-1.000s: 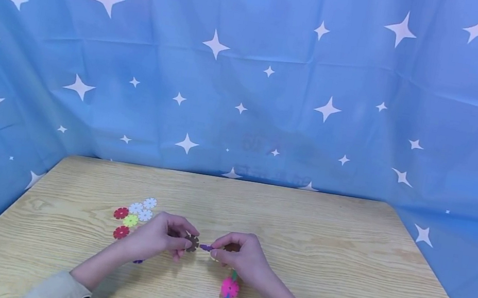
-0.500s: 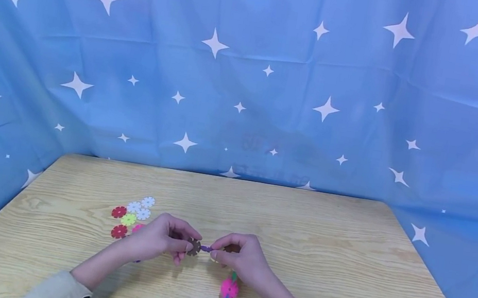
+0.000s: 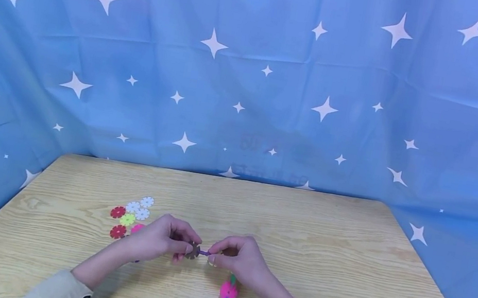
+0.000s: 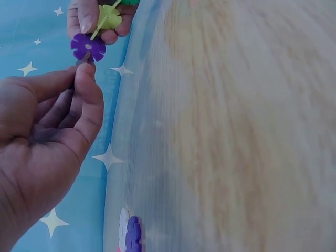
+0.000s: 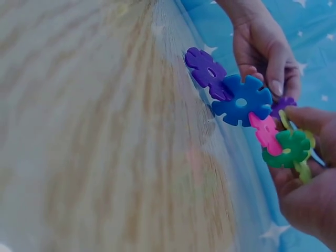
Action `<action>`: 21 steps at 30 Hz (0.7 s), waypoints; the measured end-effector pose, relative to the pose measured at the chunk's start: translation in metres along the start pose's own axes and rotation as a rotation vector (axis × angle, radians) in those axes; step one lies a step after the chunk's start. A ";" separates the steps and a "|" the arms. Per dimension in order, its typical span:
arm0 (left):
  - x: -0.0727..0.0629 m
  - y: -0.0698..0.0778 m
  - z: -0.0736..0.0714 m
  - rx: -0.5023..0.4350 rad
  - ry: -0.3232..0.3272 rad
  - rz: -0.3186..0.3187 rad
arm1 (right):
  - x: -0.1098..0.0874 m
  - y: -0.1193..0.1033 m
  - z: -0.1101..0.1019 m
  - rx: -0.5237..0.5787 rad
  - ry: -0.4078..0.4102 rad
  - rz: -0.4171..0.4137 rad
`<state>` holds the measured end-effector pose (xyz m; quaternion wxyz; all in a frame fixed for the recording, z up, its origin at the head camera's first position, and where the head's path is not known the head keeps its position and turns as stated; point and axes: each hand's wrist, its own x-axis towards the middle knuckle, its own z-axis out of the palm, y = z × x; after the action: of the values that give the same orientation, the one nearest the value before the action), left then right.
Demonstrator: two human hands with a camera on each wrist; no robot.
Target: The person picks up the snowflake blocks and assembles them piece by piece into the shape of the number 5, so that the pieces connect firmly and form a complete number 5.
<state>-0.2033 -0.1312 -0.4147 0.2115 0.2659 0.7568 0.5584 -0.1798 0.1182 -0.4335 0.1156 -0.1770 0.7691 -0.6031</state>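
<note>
Over the middle of the table my left hand [image 3: 163,241] pinches a brown notched snowflake disc [image 3: 193,251] between thumb and fingers. Its edge meets a purple disc [image 4: 88,47], the near end of a linked chain. My right hand [image 3: 244,262] grips that chain close to this purple disc, with a yellow-green disc [image 4: 109,18] beside the fingers. From the right hand the chain hangs down through a green disc [image 5: 287,149], a pink disc [image 5: 266,134] and a blue disc [image 5: 241,100] to another purple disc [image 5: 206,68]. My fingers cover much of the brown disc.
Loose discs lie left of my left hand: several white discs [image 3: 142,214], red discs [image 3: 118,231], a yellow-green disc [image 3: 127,219] and a pink disc [image 3: 137,228], partly hidden by the forearm. A blue star-patterned curtain [image 3: 271,123] stands behind the wooden table [image 3: 324,235].
The gap between the brown disc and the chain's purple disc has closed, as the left hand came slightly right. Both hands then dipped a little. The chain's hanging end sits slightly lower.
</note>
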 end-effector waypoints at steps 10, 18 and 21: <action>0.000 0.000 0.003 -0.057 0.074 -0.018 | 0.002 0.001 0.001 -0.041 0.027 -0.002; -0.001 0.002 0.003 -0.045 0.074 -0.027 | 0.001 -0.001 0.003 -0.017 0.025 -0.004; -0.001 0.003 0.003 -0.049 0.067 -0.028 | 0.000 -0.001 0.003 -0.020 0.028 -0.016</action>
<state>-0.1999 -0.1289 -0.4130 0.2002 0.2310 0.7532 0.5824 -0.1788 0.1151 -0.4330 0.0982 -0.1760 0.7750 -0.5989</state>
